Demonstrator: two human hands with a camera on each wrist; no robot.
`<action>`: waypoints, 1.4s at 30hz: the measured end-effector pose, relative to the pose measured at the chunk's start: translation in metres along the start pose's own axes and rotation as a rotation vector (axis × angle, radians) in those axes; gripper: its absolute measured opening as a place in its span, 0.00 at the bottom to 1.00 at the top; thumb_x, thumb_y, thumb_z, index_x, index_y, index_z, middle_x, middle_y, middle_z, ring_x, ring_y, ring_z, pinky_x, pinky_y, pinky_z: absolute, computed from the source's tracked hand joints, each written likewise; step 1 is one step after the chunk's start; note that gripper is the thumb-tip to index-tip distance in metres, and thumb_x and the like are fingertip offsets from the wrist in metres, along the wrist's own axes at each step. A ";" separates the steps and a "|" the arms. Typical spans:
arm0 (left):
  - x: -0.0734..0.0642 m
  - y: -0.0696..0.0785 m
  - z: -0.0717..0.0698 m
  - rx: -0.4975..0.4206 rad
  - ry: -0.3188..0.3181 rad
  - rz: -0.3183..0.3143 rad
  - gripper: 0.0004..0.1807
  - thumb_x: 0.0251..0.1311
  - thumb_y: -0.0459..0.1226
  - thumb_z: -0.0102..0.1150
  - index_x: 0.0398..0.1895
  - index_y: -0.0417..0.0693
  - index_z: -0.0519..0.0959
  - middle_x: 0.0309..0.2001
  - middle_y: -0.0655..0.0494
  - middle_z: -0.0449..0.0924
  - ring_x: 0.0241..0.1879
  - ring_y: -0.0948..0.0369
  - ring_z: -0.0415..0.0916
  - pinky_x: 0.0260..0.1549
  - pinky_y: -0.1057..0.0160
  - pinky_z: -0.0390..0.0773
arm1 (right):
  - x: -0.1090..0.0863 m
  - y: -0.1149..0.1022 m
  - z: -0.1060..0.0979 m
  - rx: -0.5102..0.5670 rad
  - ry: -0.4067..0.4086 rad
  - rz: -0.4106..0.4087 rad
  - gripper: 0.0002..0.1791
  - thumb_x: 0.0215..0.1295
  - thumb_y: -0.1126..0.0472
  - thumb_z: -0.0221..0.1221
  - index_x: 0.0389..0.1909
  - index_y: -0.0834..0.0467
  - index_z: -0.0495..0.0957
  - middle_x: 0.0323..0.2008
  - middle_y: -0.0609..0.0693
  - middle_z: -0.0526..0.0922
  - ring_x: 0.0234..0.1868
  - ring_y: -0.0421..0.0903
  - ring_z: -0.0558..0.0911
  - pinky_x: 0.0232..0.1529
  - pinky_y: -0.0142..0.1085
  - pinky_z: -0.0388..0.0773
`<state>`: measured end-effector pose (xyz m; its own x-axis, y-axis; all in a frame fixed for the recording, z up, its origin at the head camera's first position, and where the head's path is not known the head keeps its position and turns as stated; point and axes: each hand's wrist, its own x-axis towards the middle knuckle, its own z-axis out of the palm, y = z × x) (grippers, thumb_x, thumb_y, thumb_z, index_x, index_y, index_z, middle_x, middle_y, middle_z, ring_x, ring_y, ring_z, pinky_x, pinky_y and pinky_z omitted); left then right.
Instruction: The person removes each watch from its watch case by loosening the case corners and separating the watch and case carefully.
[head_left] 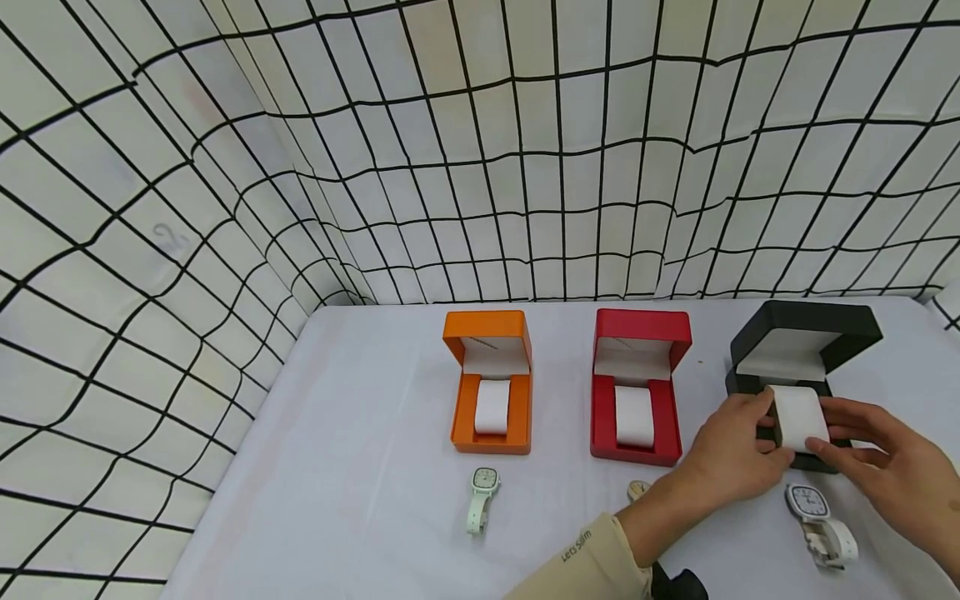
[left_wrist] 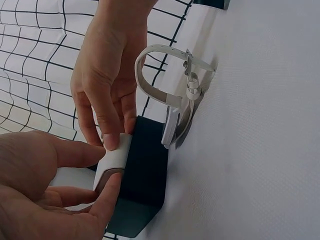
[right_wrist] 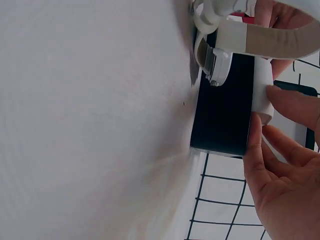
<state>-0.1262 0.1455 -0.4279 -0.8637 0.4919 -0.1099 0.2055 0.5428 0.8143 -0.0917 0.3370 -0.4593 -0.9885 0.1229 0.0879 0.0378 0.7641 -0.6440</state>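
Note:
A white watch cushion (head_left: 799, 419) is pinched by its two ends, between my left hand (head_left: 738, 454) and my right hand (head_left: 888, 471), over the base of the open black watch box (head_left: 855, 332). In the left wrist view the cushion (left_wrist: 116, 156) sits at the top edge of the dark box (left_wrist: 145, 165). The fingertips of my right hand (right_wrist: 287, 175) are at one end of it in the right wrist view. A white-strapped watch with a square dial (head_left: 809, 502) lies in front of the box, its strap buckled into a loop.
An open red watch box (head_left: 602, 417) and an open orange one (head_left: 465, 417) stand to the left, each with a white cushion. A pale green watch (head_left: 483, 492) lies before the orange box. My left forearm partly covers another watch (head_left: 637, 489). White grid-lined walls (head_left: 540, 183) enclose the table.

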 end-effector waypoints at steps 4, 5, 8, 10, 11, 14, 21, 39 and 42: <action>0.001 0.000 0.000 -0.012 -0.015 -0.010 0.37 0.69 0.41 0.65 0.79 0.54 0.65 0.67 0.65 0.71 0.46 0.82 0.78 0.43 0.86 0.77 | 0.000 -0.001 0.000 -0.004 -0.011 -0.010 0.38 0.63 0.70 0.70 0.71 0.71 0.64 0.58 0.75 0.75 0.37 0.11 0.59 0.33 0.09 0.65; 0.000 0.000 0.000 -0.014 -0.017 -0.011 0.37 0.69 0.41 0.65 0.79 0.54 0.65 0.67 0.65 0.71 0.46 0.82 0.78 0.43 0.86 0.77 | 0.000 -0.002 0.000 -0.005 -0.014 -0.007 0.38 0.62 0.70 0.70 0.71 0.72 0.64 0.58 0.75 0.75 0.37 0.11 0.59 0.33 0.09 0.65; 0.000 -0.001 -0.001 -0.034 -0.021 -0.012 0.36 0.69 0.40 0.65 0.79 0.53 0.65 0.67 0.65 0.71 0.47 0.82 0.78 0.43 0.86 0.77 | 0.001 -0.003 0.000 -0.015 -0.021 0.001 0.40 0.61 0.70 0.71 0.71 0.72 0.64 0.56 0.74 0.76 0.36 0.12 0.59 0.33 0.10 0.65; 0.000 -0.002 -0.001 -0.053 -0.022 -0.013 0.36 0.69 0.39 0.65 0.79 0.53 0.65 0.67 0.65 0.71 0.47 0.82 0.78 0.43 0.85 0.77 | 0.001 -0.004 0.000 -0.021 -0.016 0.007 0.39 0.62 0.70 0.71 0.71 0.73 0.64 0.56 0.75 0.76 0.36 0.12 0.58 0.32 0.09 0.65; 0.001 -0.002 0.000 -0.058 -0.021 -0.013 0.36 0.69 0.39 0.65 0.79 0.54 0.65 0.67 0.65 0.71 0.47 0.82 0.78 0.43 0.85 0.77 | 0.002 -0.004 0.000 -0.025 -0.014 0.009 0.40 0.62 0.70 0.71 0.71 0.73 0.64 0.56 0.75 0.76 0.36 0.12 0.57 0.32 0.09 0.65; 0.002 -0.002 0.000 -0.075 -0.021 -0.013 0.37 0.69 0.38 0.65 0.79 0.54 0.65 0.67 0.65 0.71 0.46 0.82 0.78 0.43 0.85 0.77 | 0.002 -0.003 0.001 -0.038 -0.008 0.008 0.39 0.61 0.70 0.71 0.71 0.73 0.64 0.55 0.75 0.76 0.36 0.13 0.56 0.32 0.09 0.64; 0.005 -0.001 0.001 -0.096 -0.026 -0.026 0.36 0.69 0.38 0.64 0.79 0.54 0.65 0.64 0.64 0.71 0.45 0.82 0.79 0.42 0.86 0.77 | 0.005 -0.002 0.000 -0.070 -0.004 -0.006 0.39 0.61 0.71 0.71 0.71 0.72 0.66 0.51 0.72 0.78 0.35 0.13 0.56 0.32 0.09 0.64; 0.004 -0.001 0.000 -0.100 -0.040 -0.045 0.32 0.68 0.38 0.64 0.76 0.55 0.71 0.62 0.66 0.70 0.43 0.81 0.81 0.40 0.87 0.75 | 0.005 -0.004 0.004 -0.119 0.045 -0.089 0.32 0.55 0.75 0.72 0.61 0.76 0.74 0.41 0.65 0.75 0.33 0.13 0.55 0.29 0.09 0.63; 0.004 0.000 0.002 -0.095 -0.035 -0.064 0.31 0.68 0.39 0.64 0.74 0.58 0.73 0.61 0.67 0.69 0.40 0.82 0.80 0.38 0.87 0.73 | 0.005 -0.006 0.003 -0.114 0.042 -0.083 0.30 0.56 0.75 0.72 0.60 0.77 0.75 0.42 0.65 0.73 0.33 0.13 0.55 0.29 0.08 0.62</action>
<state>-0.1287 0.1484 -0.4292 -0.8567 0.4827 -0.1817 0.1044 0.5073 0.8554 -0.0972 0.3312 -0.4577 -0.9820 0.0813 0.1704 -0.0248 0.8392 -0.5433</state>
